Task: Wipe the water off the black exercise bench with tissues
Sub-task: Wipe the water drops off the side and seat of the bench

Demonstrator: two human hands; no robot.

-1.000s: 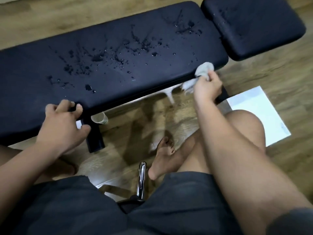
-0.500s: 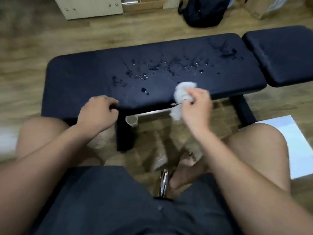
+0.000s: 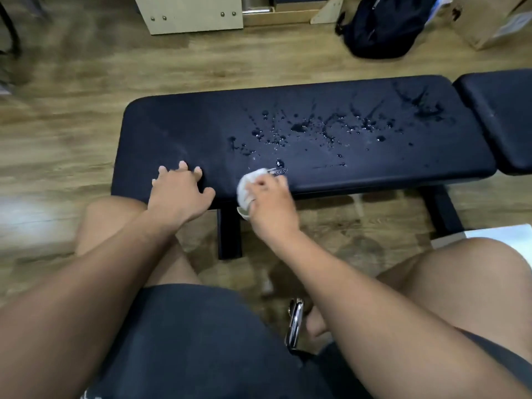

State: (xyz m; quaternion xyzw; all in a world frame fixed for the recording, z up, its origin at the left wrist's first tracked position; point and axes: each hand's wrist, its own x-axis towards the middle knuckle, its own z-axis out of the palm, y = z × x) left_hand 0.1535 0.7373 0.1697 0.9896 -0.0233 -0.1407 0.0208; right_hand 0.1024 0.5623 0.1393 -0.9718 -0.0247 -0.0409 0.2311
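Wood-plank floor point(image 3: 72, 133) all around, blurred toward the left edge. Across it, a black exercise bench point(image 3: 178, 131) with a long padded top, and a second black pad point(image 3: 506, 116) just past the bench's right end, far right of both hands. Beyond the bench, well away from the hands: a pale cabinet base point(image 3: 195, 15) with metal studs, a dark backpack point(image 3: 385, 27), a cardboard box point(image 3: 495, 18) at the top right.

Left hand point(image 3: 180, 194) planted on the near edge of the bench top, fingers spread wide and bent at the tips, palm down, gripping nothing. Right hand point(image 3: 270, 200) just to the right of it, closed around a crumpled white tissue point(image 3: 249, 184), thumb and fingers pinched over the wad. Tissue pressed on the bench's near edge, bulging out to the left of the knuckles, a loose flap hanging below the edge.

Water droplets point(image 3: 299, 128) scattered over the middle of the pad, beyond and to the right of the right hand, nearest drops just off its fingertips; a further splash point(image 3: 423, 106) toward the far right end. Pad beyond the left hand looking dry.

Black bench leg point(image 3: 229, 234) straight down between the two wrists; another leg point(image 3: 443, 211) well to the right. White sheet point(image 3: 501, 233) on the floor beside the right knee. Dark shorts point(image 3: 187, 341) and bare knees in the foreground, a chrome bar point(image 3: 295, 323) between the thighs.
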